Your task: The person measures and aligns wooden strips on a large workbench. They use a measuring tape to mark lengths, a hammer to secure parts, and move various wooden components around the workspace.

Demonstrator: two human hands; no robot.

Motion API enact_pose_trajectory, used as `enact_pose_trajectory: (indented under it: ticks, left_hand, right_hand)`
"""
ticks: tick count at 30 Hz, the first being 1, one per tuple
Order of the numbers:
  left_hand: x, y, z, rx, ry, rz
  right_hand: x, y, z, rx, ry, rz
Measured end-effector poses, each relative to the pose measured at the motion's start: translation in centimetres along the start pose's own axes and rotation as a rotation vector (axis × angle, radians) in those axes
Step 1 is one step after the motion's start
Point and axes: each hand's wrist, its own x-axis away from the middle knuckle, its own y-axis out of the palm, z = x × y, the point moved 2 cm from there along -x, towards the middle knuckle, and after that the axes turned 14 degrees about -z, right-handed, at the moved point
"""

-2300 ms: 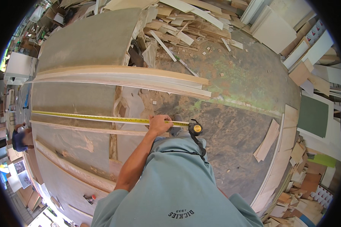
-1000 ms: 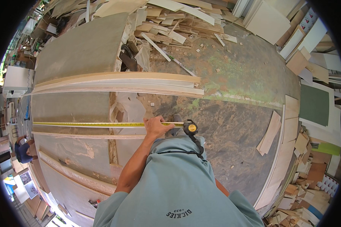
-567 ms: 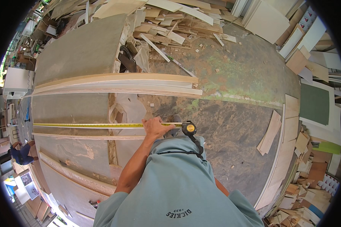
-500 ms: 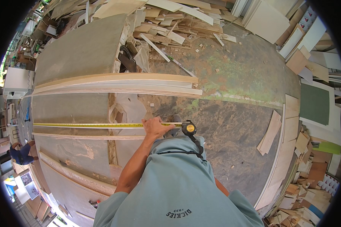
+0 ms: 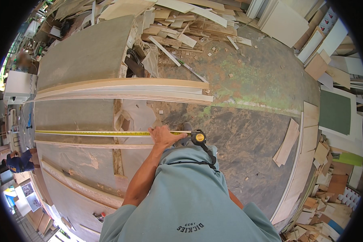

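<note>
A long yellow tape measure blade (image 5: pixel 88 133) runs out along a narrow white-edged strip of board (image 5: pixel 97 136). My left hand (image 5: pixel 164 136) is closed over the strip and the blade near their right end, its thumb pointing right. Just past that thumb sits the black tape measure case (image 5: pixel 198 137) with a yellow label, at the strip's end and close to my waist. A black strap leads from around the case down to my shirt. On the right side only a bit of my right forearm (image 5: pixel 235 199) shows; that hand is hidden by my body.
Stacked long boards (image 5: pixel 129 90) lie across a grey-topped bench (image 5: pixel 76 115), their ends jutting over the floor. Another strip (image 5: pixel 97 145) lies nearer me. Wood offcuts (image 5: pixel 189 28) are heaped at the back; panels (image 5: pixel 334 109) lean at right. A person (image 5: pixel 20 162) stands far left.
My left hand and the tape measure case have shifted slightly left. The long boards' right ends also appear a little further left. The person at far left has moved, and a blurred head appears above.
</note>
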Motion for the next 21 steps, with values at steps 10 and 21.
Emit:
enact_pose_trajectory:
  ticks: [10, 21]
  left_hand:
    - [0.2, 0.2, 0.7, -0.068, -0.079, 0.022]
    - [0.6, 0.2, -0.9, 0.084, 0.08, 0.075]
  right_hand:
    - [-0.7, -3.2, -2.4, 0.167, -0.014, -0.151]
    - [-4.1, 3.0, -29.4, 1.055, -0.681, -0.062]
